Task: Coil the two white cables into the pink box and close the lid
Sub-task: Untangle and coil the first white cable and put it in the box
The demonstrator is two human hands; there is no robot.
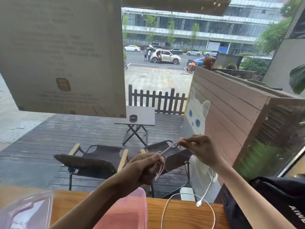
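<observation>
Left hand [145,167] and right hand [200,150] hold a white cable [166,151] taut above the pink box [130,210].

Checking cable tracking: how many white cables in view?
2. One cable is held up between the left hand and right hand, its plug end dangling. The other lies looped on the wooden counter, right of the pink box.
</observation>
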